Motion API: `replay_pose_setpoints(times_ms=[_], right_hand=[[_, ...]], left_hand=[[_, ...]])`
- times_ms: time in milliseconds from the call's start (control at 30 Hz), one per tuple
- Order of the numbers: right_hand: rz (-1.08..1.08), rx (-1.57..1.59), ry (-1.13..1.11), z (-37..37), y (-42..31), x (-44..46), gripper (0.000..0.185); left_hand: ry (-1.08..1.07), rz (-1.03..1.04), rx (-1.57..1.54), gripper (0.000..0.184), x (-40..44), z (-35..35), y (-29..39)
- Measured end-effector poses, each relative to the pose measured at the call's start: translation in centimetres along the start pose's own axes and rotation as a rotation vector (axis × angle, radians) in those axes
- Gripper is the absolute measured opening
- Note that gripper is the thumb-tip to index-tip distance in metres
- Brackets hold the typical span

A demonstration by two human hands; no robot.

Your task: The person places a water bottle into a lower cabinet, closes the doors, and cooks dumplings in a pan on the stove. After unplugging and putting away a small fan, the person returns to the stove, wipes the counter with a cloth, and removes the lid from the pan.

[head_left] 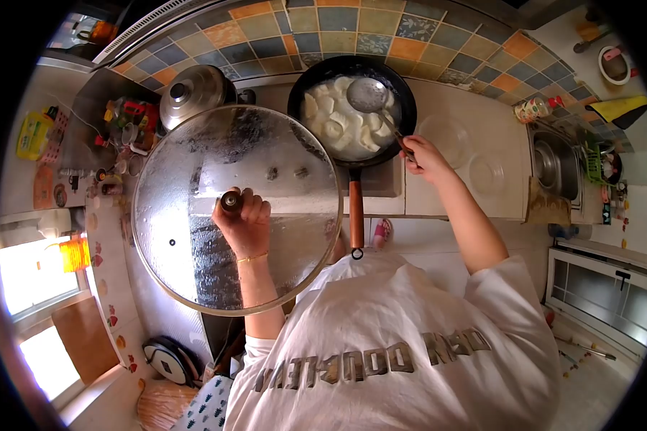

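Ladle in the pan, glass lid held to the side

The right hand (pixel 427 156) is closed around the handle of a metal ladle (pixel 367 94), whose round head is in the black pan (pixel 409 100), toward its far right side. Dumplings (pixel 334 129) lie in the pan in a pale, cloudy liquid, crowded together and partly overlapping. The pan's wooden handle (pixel 356 208) points back toward the person, ending in a small metal ring near the white T-shirt (pixel 352 309).

The left hand (pixel 246 219) is clamped on the dark knob (pixel 231 201) of a large glass lid (pixel 183 165), its fingers curled around it. The lid is wet — drops and streaks show over much of the glass — and in this view its edge reaches close to the pan's left side. A thin bracelet (pixel 251 258) circles the left wrist.

Beyond the lid, to the left of the pan, stands a metal pot (pixel 194 97) with its own lid on. To the right, the pale counter (pixel 438 194) runs to a sink (pixel 556 167), with a bottle (pixel 532 110) standing near it and a green basket (pixel 594 161) on its far side. Colored tiles (pixel 338 18) cover the wall behind the pan.
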State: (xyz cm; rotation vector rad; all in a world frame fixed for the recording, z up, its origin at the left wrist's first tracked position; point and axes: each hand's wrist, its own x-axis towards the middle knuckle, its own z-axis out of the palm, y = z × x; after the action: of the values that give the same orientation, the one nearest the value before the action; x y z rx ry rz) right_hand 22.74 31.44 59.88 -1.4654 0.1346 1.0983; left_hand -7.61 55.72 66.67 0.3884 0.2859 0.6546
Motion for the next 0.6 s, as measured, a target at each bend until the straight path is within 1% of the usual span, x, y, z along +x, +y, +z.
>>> replay_pose_setpoints(times_ms=[67, 167, 267, 367, 500, 600], right_hand=[[-0.018, -0.03, -0.049, -1.9, 1.0, -1.1, 0.015], [0.041, -0.058, -0.021, -2.4, 1.9, -4.5, 0.015], [0.083, -0.1, -0.087, -2.3, 3.3, -7.0, 0.016], [0.16, -0.097, -0.094, 0.0, 3.5, -8.7, 0.018], [0.147, -0.068, -0.161, 2.6, 4.8, -6.5, 0.022], [0.084, -0.02, -0.183, 4.4, 5.0, -3.5, 0.022]], left_hand=[[-0.032, -0.014, -0.002, 0.031, 0.3, -0.3, 0.0], [-0.035, -0.021, 0.003, 0.031, 0.4, -0.5, 0.0], [-0.028, -0.019, -0.001, 0.031, 0.4, -0.4, -0.1], [-0.003, -0.011, 0.003, 0.031, 0.2, -0.2, -0.2], [-0.005, 0.002, 0.012, 0.031, -0.1, -0.4, -0.2], [0.004, 0.003, 0.001, 0.032, -0.4, -0.4, -0.2]])
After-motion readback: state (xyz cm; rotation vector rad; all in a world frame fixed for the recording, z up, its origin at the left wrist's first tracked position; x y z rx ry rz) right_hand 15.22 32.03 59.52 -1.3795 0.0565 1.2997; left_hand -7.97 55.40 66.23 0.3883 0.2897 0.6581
